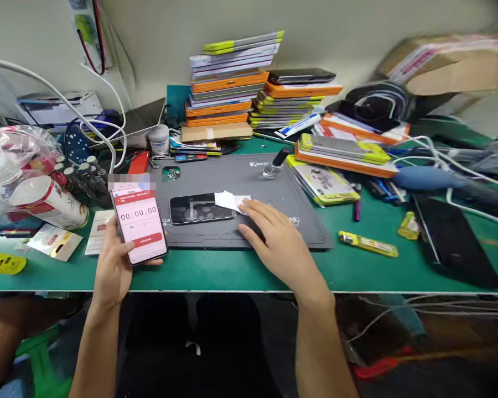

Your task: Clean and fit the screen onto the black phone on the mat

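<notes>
My left hand (113,257) is wrapped round a phone (143,235) with a lit timer screen reading zeros; the thumb lies on the lower part of the screen. A dark phone (193,209) rests flat on the grey work mat (203,237), its surface smudged. Across its right end lies a folded white wipe (225,199). My right hand (276,237) reaches in from the right with its fingers stretched out, fingertips on the wipe's right edge and thumb apart near the mat. What is under those fingertips is hidden. Behind them stands a small glass bottle (276,164) with a black cap.
Stacked boxes (228,85) rise at the back. More flat boxes (344,149) lie right of the mat, near a yellow packet (368,244) and a black case (456,243). A white tub (50,202), small dark bottles (87,179) and cables crowd the left.
</notes>
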A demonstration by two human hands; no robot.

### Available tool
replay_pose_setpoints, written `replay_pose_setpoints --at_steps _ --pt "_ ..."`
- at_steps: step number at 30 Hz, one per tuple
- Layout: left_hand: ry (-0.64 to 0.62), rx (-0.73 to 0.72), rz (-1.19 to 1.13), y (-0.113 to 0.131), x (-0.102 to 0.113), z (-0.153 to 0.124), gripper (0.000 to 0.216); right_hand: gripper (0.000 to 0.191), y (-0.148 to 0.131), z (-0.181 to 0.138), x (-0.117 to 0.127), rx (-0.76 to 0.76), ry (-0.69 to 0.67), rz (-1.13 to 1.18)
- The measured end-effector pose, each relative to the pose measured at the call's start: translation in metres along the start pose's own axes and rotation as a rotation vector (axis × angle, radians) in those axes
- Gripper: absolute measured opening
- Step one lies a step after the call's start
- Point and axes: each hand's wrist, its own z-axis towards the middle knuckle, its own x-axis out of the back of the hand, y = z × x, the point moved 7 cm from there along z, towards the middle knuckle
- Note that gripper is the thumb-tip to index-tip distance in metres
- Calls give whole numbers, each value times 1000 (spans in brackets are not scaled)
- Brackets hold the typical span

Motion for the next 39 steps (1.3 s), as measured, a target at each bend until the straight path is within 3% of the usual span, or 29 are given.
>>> replay_pose_setpoints --at_steps 39 --pt "-11 8 -4 -1 2 -4 98 54 2 -1 1 -26 -6 20"
